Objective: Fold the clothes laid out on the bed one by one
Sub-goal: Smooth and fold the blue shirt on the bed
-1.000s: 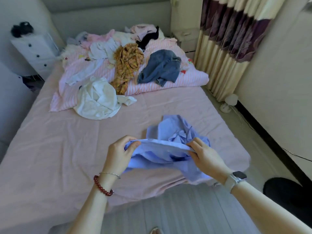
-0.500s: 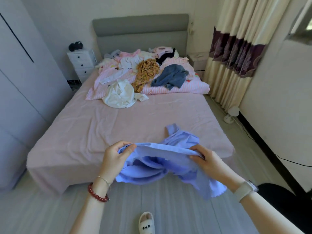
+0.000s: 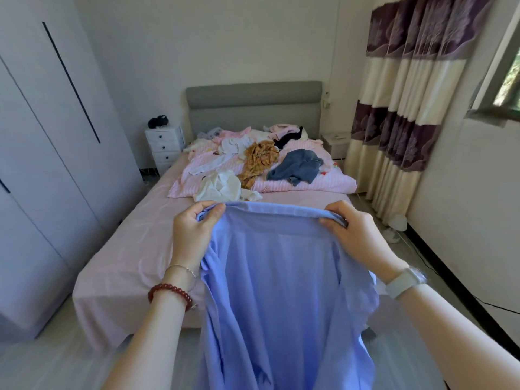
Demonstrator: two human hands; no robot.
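You are holding a blue shirt (image 3: 284,291) up over the foot of the bed (image 3: 135,249), your left hand (image 3: 194,229) and right hand (image 3: 354,235) each pinching a top corner, so laying it flat seems next before folding.

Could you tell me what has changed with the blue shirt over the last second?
Both hands, left hand and right hand, lifted the blue shirt off the bed, so it hangs open. Their grip stayed; the clothes pile is untouched.
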